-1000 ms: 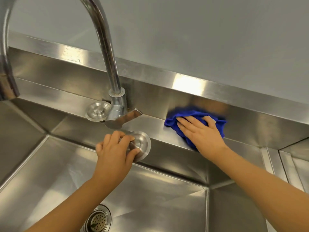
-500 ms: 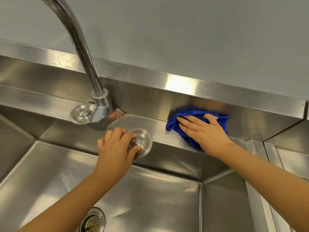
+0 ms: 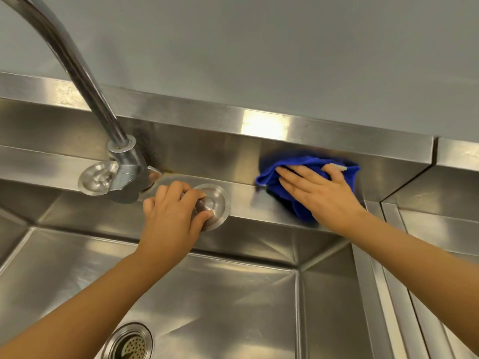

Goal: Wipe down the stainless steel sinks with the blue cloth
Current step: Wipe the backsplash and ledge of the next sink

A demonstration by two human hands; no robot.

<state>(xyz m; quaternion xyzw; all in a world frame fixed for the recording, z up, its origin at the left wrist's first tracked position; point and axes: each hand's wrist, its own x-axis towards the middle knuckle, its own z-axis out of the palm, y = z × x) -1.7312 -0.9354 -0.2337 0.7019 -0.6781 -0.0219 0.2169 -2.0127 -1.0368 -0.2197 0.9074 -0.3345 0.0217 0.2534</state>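
Your right hand (image 3: 321,195) presses flat on the blue cloth (image 3: 269,174), left hand (image 3: 171,216) grips the knob (image 3: 204,205); wipe the sink ledge (image 3: 243,200) between them

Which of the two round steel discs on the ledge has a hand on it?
The right disc, just right of the faucet base: the left hand grips its centre knob. The left disc, beyond the faucet, sits untouched.

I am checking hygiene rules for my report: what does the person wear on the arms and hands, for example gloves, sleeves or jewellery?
Nothing that shows. The left hand and the right hand are without gloves, and no ring is visible. The left forearm and the right forearm are uncovered up to the frame edge: no sleeve, watch or bracelet appears.
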